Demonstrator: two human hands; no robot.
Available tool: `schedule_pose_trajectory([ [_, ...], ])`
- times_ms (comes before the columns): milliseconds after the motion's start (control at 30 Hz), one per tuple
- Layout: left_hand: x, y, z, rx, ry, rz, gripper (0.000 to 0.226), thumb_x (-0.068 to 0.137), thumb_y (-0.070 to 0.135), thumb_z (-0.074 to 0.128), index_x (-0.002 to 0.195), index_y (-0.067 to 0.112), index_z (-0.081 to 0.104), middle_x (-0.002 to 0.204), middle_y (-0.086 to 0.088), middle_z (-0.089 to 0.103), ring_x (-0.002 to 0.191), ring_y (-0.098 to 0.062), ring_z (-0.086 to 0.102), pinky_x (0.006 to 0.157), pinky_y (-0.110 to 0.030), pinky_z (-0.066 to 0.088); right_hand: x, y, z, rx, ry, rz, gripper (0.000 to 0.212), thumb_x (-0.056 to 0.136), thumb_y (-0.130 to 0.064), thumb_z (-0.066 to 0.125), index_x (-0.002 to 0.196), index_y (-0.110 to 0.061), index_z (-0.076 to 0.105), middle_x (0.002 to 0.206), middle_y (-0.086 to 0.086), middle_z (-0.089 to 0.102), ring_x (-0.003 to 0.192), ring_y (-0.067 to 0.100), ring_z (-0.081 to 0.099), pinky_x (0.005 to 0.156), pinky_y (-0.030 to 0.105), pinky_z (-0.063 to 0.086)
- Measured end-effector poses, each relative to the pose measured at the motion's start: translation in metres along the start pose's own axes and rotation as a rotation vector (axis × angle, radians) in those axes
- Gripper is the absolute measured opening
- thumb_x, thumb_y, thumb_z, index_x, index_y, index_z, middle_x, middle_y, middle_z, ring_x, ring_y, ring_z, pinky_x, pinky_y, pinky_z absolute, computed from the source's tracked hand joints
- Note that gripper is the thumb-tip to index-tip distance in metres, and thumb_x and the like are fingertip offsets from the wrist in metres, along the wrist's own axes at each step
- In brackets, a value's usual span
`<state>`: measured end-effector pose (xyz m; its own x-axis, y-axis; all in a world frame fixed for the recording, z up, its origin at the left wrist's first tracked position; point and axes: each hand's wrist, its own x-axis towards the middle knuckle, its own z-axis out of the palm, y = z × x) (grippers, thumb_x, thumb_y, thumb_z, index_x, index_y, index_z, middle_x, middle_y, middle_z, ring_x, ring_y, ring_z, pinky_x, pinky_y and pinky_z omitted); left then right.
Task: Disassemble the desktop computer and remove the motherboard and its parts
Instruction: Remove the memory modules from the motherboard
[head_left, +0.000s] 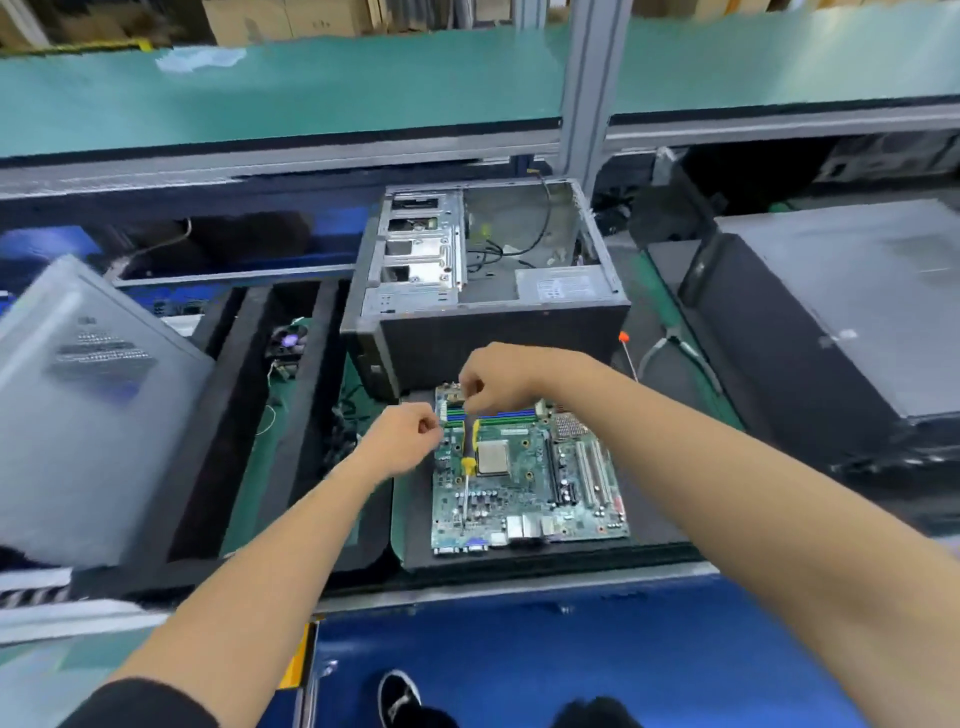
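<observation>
The green motherboard (524, 483) lies flat on a black mat in front of the open, gutted computer case (488, 291). A yellow-handled screwdriver (467, 465) rests on the board beside the bare processor (492, 457). My left hand (408, 439) pinches the board's left edge at the end of the blue and green memory slots (506, 415). My right hand (498, 384) hovers over the far left corner with its fingers curled. What those fingers hold is hidden.
A grey side panel (88, 415) leans at the left. A small fan (287, 343) lies in a black tray. A closed dark tower (831, 322) stands at the right. An orange-tipped tool (627, 353) and cables lie by the case. The blue bench edge (519, 649) runs below.
</observation>
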<state>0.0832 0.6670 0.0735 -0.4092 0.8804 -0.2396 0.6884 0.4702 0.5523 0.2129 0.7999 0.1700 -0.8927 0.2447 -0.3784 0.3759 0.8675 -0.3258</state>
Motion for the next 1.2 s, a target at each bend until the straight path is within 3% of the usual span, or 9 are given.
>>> schedule_pose_trajectory([
  [100, 0.003, 0.012, 0.018, 0.011, 0.015, -0.057, 0.013, 0.089, 0.024, 0.062, 0.078, 0.016, 0.061, 0.076, 0.001, 0.063, 0.074, -0.02, 0.059, 0.062, -0.03, 0.046, -0.01, 0.025, 0.024, -0.044, -0.069, 0.065, 0.023, 0.088, -0.018, 0.059, 0.071, -0.002, 0.062, 0.07, 0.01, 0.062, 0.062, 0.021, 0.049, 0.06, 0.033, 0.041],
  [233, 0.002, 0.018, 0.038, -0.056, 0.046, -0.146, 0.023, 0.088, 0.036, 0.066, 0.085, 0.016, 0.056, 0.074, 0.001, 0.059, 0.064, -0.016, 0.054, 0.052, -0.026, 0.037, -0.007, 0.043, 0.049, -0.019, -0.086, 0.126, 0.027, 0.087, -0.011, 0.06, 0.102, 0.01, 0.066, 0.104, 0.027, 0.068, 0.075, 0.032, 0.059, 0.072, 0.044, 0.052],
  [333, 0.008, 0.017, 0.042, -0.043, 0.038, -0.159, 0.03, 0.085, 0.04, 0.068, 0.082, 0.014, 0.053, 0.073, -0.003, 0.058, 0.062, -0.018, 0.051, 0.055, -0.029, 0.037, 0.008, 0.043, 0.064, -0.022, -0.106, 0.137, 0.029, 0.086, -0.015, 0.065, 0.105, 0.007, 0.066, 0.106, 0.025, 0.068, 0.095, 0.038, 0.065, 0.077, 0.045, 0.054],
  [600, 0.033, 0.007, 0.038, -0.046, -0.062, -0.085, 0.052, 0.085, 0.04, 0.068, 0.052, 0.013, 0.038, 0.046, -0.002, 0.034, 0.045, -0.02, 0.032, 0.053, -0.029, 0.028, 0.035, 0.034, 0.082, -0.133, -0.152, 0.239, 0.066, 0.073, -0.052, 0.079, 0.115, -0.009, 0.05, 0.1, 0.003, 0.054, 0.089, 0.023, 0.054, 0.072, 0.034, 0.045],
  [900, 0.039, 0.007, 0.037, 0.04, -0.123, -0.024, 0.057, 0.085, 0.038, 0.068, 0.045, 0.015, 0.034, 0.042, -0.001, 0.031, 0.042, -0.018, 0.03, 0.052, -0.028, 0.027, 0.041, 0.037, 0.087, -0.044, -0.255, 0.26, 0.083, 0.074, -0.032, 0.083, 0.137, -0.007, 0.036, 0.132, 0.011, 0.045, 0.111, 0.028, 0.052, 0.081, 0.031, 0.045],
  [1000, 0.036, 0.008, 0.039, 0.02, -0.086, -0.04, 0.057, 0.084, 0.037, 0.07, 0.046, 0.017, 0.033, 0.041, 0.0, 0.03, 0.04, -0.016, 0.029, 0.048, -0.028, 0.024, 0.043, 0.034, 0.087, -0.087, -0.27, 0.218, 0.064, 0.076, -0.035, 0.079, 0.123, -0.006, 0.047, 0.113, 0.009, 0.054, 0.097, 0.025, 0.054, 0.077, 0.031, 0.048],
  [1067, 0.034, 0.009, 0.04, 0.016, -0.068, -0.047, 0.055, 0.084, 0.038, 0.07, 0.048, 0.016, 0.033, 0.043, 0.0, 0.031, 0.042, -0.017, 0.03, 0.048, -0.028, 0.024, 0.044, 0.035, 0.08, -0.099, -0.236, 0.176, 0.024, 0.079, -0.026, 0.069, 0.087, -0.008, 0.055, 0.076, 0.006, 0.053, 0.071, 0.022, 0.052, 0.055, 0.026, 0.043],
  [1133, 0.032, 0.01, 0.039, 0.014, -0.042, -0.065, 0.052, 0.084, 0.038, 0.068, 0.051, 0.015, 0.036, 0.046, 0.0, 0.035, 0.045, -0.018, 0.034, 0.049, -0.028, 0.026, 0.045, 0.037, 0.069, -0.105, -0.195, 0.138, 0.027, 0.081, -0.02, 0.061, 0.062, -0.012, 0.045, 0.056, 0.003, 0.04, 0.051, 0.02, 0.038, 0.046, 0.024, 0.03],
  [1200, 0.031, 0.012, 0.038, 0.026, -0.023, -0.089, 0.049, 0.084, 0.035, 0.065, 0.05, 0.014, 0.037, 0.047, -0.001, 0.037, 0.046, -0.019, 0.036, 0.048, -0.027, 0.029, 0.045, 0.039, 0.061, -0.108, -0.182, 0.106, 0.031, 0.085, -0.016, 0.056, 0.058, -0.012, 0.042, 0.054, 0.004, 0.038, 0.05, 0.021, 0.034, 0.047, 0.026, 0.029],
])
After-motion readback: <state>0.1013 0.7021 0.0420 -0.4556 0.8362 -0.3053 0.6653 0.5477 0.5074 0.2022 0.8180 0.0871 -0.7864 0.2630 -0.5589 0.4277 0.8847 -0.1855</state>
